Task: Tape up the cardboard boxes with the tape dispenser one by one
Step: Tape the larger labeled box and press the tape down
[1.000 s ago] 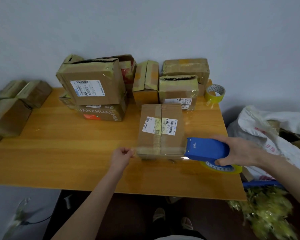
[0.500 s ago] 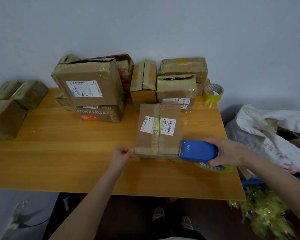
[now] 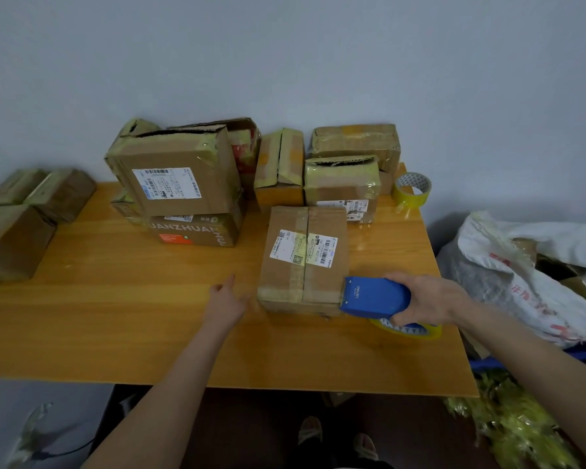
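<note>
A brown cardboard box (image 3: pixel 305 258) with two white labels lies flat in the middle of the wooden table (image 3: pixel 115 319). My right hand (image 3: pixel 427 297) grips a blue tape dispenser (image 3: pixel 374 297) with a yellow-edged tape roll under it; its front end touches the box's near right corner. My left hand (image 3: pixel 225 299) hovers just left of the box's near left corner, with its fingers spread and holding nothing. A strip of clear tape crosses the box's near edge.
Several taped boxes (image 3: pixel 176 184) are stacked along the back of the table. A spare yellow tape roll (image 3: pixel 412 191) stands at the back right. More boxes (image 3: pixel 17 231) sit off the left edge. A white sack (image 3: pixel 528 275) and crumpled yellow tape (image 3: pixel 511 424) lie to the right.
My left hand let go of the tape end at the box's left corner and opened. The dispenser moved left until it reached the box's right corner.
</note>
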Demonstrator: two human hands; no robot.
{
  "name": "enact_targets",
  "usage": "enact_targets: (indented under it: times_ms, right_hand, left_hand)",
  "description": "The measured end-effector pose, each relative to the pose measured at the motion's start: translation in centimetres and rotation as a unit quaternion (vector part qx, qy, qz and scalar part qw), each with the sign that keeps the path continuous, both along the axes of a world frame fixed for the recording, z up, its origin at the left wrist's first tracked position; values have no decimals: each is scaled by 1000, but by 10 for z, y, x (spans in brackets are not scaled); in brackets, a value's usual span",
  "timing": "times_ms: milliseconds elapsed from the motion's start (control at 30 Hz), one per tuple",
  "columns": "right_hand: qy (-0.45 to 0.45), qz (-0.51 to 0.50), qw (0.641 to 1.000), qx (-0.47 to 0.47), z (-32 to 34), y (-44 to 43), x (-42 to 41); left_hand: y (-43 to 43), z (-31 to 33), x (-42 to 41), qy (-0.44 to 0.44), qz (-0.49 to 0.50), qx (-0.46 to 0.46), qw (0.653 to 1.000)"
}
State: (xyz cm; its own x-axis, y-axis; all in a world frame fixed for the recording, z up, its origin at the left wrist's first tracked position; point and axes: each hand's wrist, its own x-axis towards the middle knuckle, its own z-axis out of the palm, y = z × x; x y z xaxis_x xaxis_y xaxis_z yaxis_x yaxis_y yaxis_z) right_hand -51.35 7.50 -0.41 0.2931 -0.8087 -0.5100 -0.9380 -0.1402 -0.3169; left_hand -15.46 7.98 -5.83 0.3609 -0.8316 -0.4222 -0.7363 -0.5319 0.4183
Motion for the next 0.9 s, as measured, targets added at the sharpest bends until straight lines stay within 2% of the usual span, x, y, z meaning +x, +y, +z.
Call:
enact_targets:
  times_ms: [33, 100, 167, 233, 300, 433, 700, 900]
  right_hand:
    - [-2, 1, 1000, -5, 0, 1, 0]
    - [-7, 4, 1000, -15, -2, 1, 0]
    - [0, 17, 999, -27, -1, 0, 0]
    - [14, 33, 998, -50, -1, 0, 0]
    - [31, 53, 996, -62, 0, 0, 2]
    - [44, 79, 995, -49, 1, 4, 1]
    - [-35, 30, 999, -4, 4, 5, -23]
    - [34, 33, 999, 15, 7, 6, -55]
  left_hand:
    - [5, 2, 0, -46, -12, -33, 998]
    - [19, 10, -13, -94, -70, -164, 980]
    - [34, 17, -45, -84, -215, -252, 940]
    - [45, 13, -78, -99, -371, -211, 899]
    - [47, -1, -92, -157, -434, -134, 877]
    - [44, -14, -91, -221, -452, -91, 860]
    - [44, -10, -92, -226, -445, -79, 863]
    - [44, -11, -92, -237, -443, -86, 860]
